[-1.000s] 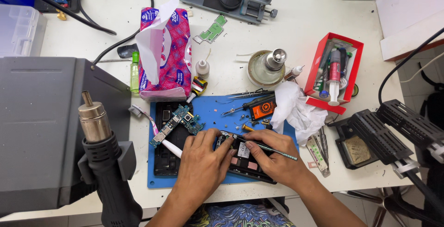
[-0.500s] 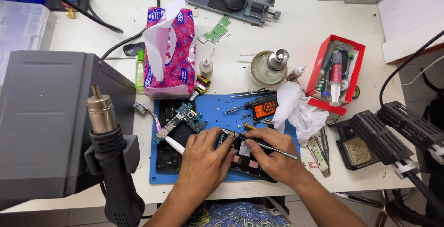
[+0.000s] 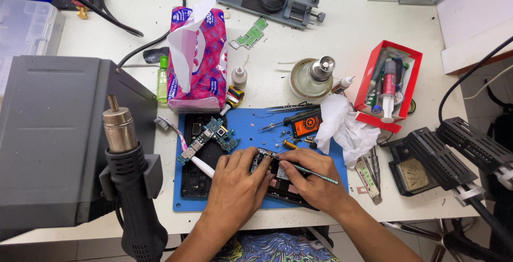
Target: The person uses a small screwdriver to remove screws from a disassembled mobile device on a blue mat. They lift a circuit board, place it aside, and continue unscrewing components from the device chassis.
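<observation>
Fingers of right hand (image 3: 315, 179) pinch thin tool (image 3: 310, 169), long axis left-right with tip pointing left into opened phone (image 3: 278, 179), left hand (image 3: 238, 184) pressing phone flat on blue mat (image 3: 251, 123) near surface front edge, open mat behind.

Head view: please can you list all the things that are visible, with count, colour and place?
Mat: one, blue, table front.
Opened phone: one, dark, on the mat under both hands.
Circuit board: one, blue-green, mat left.
Tissue pack: one, pink, behind the mat.
Hot air gun: one, black, left front.
Grey box: one, left.
Red tray: one, right, holding tools.
Crumpled tissue: one, white, mat right edge.
Left hand: on the phone.
Right hand: holds a thin tool.
</observation>
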